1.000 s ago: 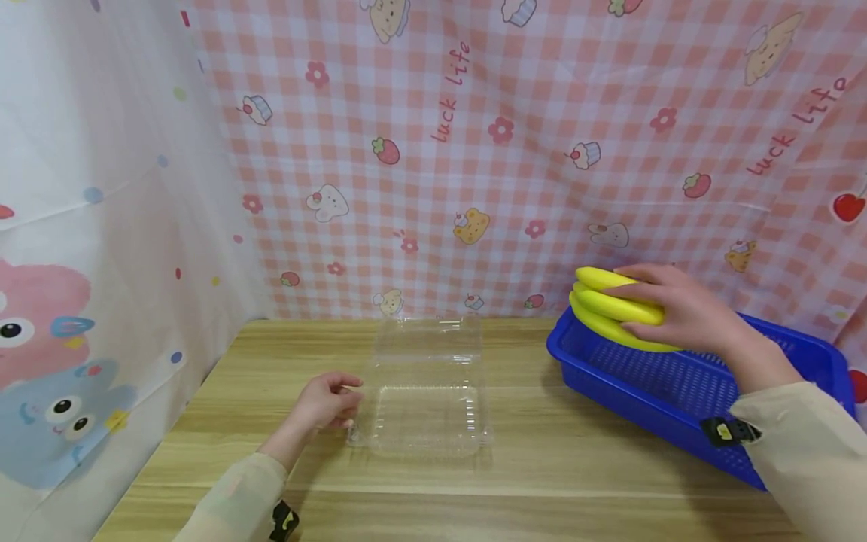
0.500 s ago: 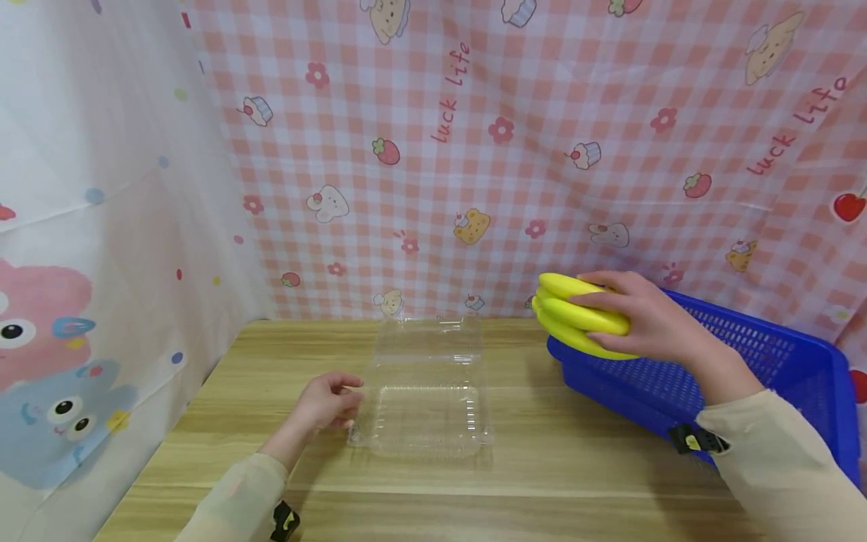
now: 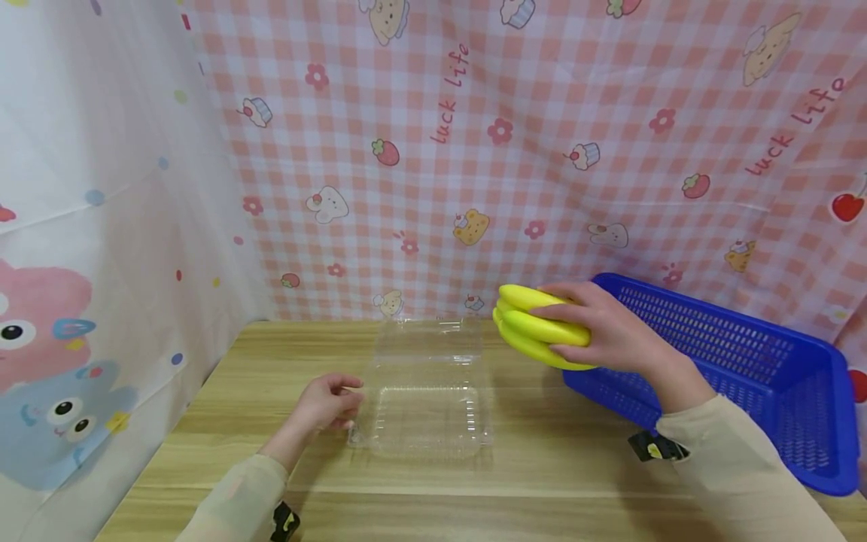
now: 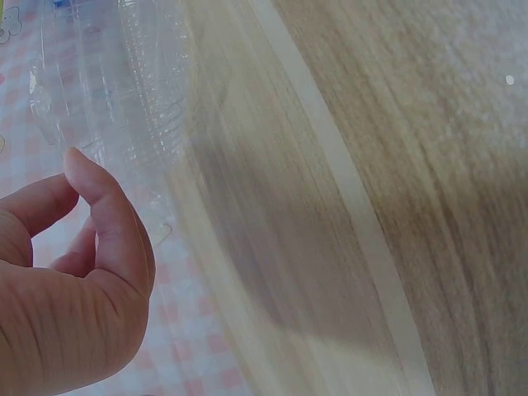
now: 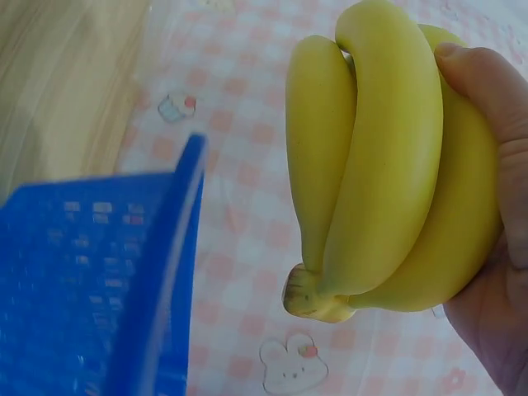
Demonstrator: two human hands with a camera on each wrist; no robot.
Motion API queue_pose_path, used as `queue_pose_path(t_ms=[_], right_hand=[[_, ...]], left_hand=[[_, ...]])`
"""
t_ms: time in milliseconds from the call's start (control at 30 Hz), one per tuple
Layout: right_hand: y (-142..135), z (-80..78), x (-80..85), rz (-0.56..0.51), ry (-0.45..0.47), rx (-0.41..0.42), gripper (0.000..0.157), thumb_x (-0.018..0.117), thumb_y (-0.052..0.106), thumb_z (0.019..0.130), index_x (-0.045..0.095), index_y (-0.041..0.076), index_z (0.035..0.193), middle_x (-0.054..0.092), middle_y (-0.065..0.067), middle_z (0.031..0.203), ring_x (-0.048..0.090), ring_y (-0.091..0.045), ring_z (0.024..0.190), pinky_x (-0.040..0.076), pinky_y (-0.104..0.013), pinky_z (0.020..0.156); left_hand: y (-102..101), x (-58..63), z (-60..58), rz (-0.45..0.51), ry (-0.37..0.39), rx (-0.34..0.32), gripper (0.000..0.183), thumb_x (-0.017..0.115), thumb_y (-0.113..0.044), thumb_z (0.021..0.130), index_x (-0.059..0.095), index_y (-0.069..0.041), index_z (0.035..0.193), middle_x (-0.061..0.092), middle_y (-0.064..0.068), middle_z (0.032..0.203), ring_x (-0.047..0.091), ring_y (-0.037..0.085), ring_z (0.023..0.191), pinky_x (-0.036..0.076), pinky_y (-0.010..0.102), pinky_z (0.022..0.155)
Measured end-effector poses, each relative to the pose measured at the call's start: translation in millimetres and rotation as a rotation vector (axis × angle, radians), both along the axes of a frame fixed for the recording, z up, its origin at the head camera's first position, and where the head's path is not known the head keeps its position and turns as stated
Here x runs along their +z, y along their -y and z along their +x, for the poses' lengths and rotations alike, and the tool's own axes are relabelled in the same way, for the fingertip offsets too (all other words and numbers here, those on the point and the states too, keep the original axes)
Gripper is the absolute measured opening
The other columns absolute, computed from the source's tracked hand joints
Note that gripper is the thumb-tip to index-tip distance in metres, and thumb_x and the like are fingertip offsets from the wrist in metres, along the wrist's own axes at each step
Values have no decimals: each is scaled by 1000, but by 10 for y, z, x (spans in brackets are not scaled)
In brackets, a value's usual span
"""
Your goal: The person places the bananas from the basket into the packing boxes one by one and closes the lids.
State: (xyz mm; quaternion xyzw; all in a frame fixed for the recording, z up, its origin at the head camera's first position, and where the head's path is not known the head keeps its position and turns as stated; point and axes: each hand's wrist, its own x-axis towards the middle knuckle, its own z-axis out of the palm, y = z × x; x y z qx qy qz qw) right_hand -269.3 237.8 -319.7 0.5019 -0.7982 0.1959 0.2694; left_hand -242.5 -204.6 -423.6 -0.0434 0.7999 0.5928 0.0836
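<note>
1. Over on the far left, a white cloth (image 3: 54, 188) is hanging down, its pink and blue cartoon faces peering out with big round eyes.
2. Next along, a pale sleeve (image 3: 240, 485) is reaching in over the wood-grain surface (image 3: 406, 512), and a black clasp (image 3: 284, 521) is showing at its lower edge.
3. Here's the left hand (image 3: 328, 401): its fingers and thumb are bending loosely, relaxed, right beside the container's left edge. Whether the fingertips are actually touching the plastic, I cannot tell.
4. Centre stage, the clear plastic container (image 3: 427, 421) is sitting open on the surface, its lid part extending away towards the backdrop and catching the light.
5. Behind it all, a pink-and-white checked backdrop (image 3: 420, 181) is hanging, strawberries, cupcakes and "luck life" lettering running across it.
6. Now the yellow banana bunch (image 3: 528, 324)! It is hanging above the surface, between the container and the basket, and the right wrist view is showing its dark-tipped stem end at the lower left.
7. The right hand (image 3: 606, 331) is gripping that bunch firmly, fingers curling round it, another pale sleeve (image 3: 738, 467) trailing behind.
8. And far right, the blue perforated basket (image 3: 711, 324) is standing at an angle, the right arm crossing in front of it.
</note>
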Motion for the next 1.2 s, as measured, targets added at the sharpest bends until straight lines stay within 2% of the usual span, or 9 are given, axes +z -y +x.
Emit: queue_pose_path(t_ms=[367,567,767,1200], right_hand=[[341,8,-175,-13,62,42,47,80,13,78,69,15,124,56,-15,133,54,-32,111,46,-47,83],[527,-4,-235,-23,43,98,45,79,17,80,68,16,124,56,-17,134,55,-32,112,45,-46,83],[693,-1,-289,-10,45,128,45,79,19,80,68,15,124,55,-18,135,52,-34,119,46,-49,88],[1077,54,-427,52,90,124,44,76,27,86,66,18,128,52,-13,140,50,-30,123,43,-49,97]], left_hand=[[9,-8,7,5,1,0,33,64,0,94,56,11,124,57,9,87,57,15,68,53,25,53],[6,-5,5,8,2,4,33,64,0,94,56,11,124,56,8,87,56,15,68,53,24,53],[2,15,10,8,10,7,33,63,1,94,56,10,124,55,8,85,56,15,67,53,25,54],[3,18,13,16,10,12,32,64,0,94,57,10,123,55,8,85,56,15,67,52,24,53]])
